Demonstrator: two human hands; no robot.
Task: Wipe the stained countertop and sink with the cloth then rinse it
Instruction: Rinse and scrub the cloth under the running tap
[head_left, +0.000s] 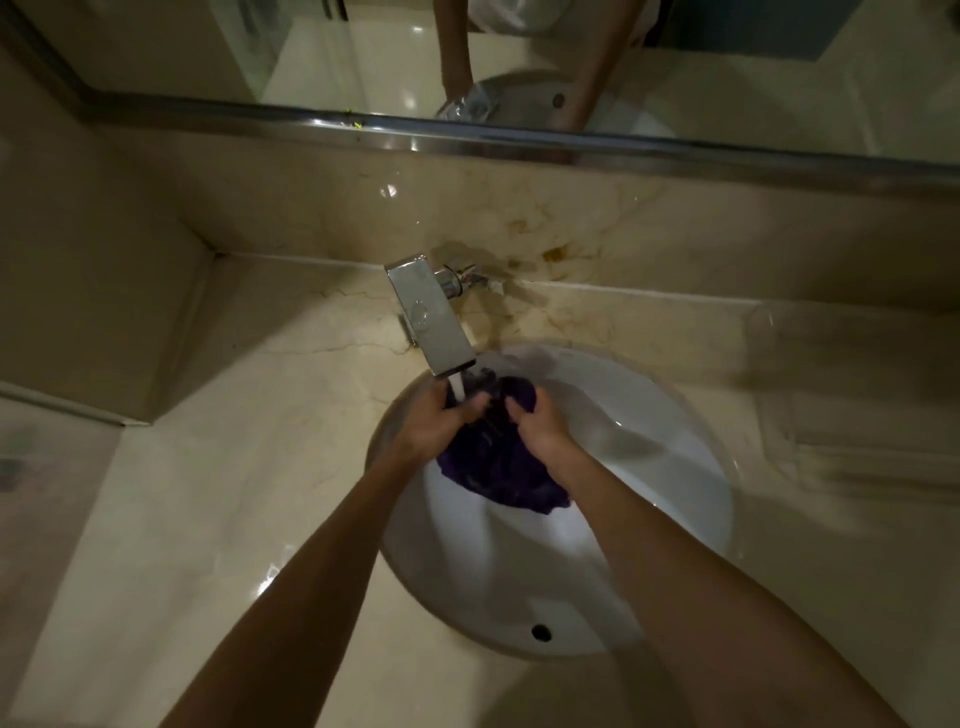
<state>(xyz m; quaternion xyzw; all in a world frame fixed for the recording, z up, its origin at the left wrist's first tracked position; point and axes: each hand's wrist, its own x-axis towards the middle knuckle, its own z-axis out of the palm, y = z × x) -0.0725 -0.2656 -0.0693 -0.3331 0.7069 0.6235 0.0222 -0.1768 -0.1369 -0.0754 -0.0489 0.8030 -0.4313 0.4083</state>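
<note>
The purple cloth (501, 457) is bunched between your two hands over the white sink (675, 467), right under the stream running from the chrome tap (434, 317). It is soft and, judging by the water on it, soaked, so expect it to feel heavier than it looks, limp, and prone to sagging and dripping wherever you do not support it. Take it in thick gathered folds rather than by an edge; a loose corner already hangs low toward the basin.

Your left hand (441, 421) has its fingers (475, 402) curled tight into the upper part of the wad, and your right hand (537, 428) is closed on the cloth just beside it.

The middle of the cloth is covered by your hands, and its dark folds are hard to read in this dim light. The drain is hidden; only the overflow hole (541, 632) shows. Brown marks (553, 254) remain on the wall behind the tap. The bench (182, 493) at the right is smeared with blur, and something clear may lie there, though you cannot tell what.
</note>
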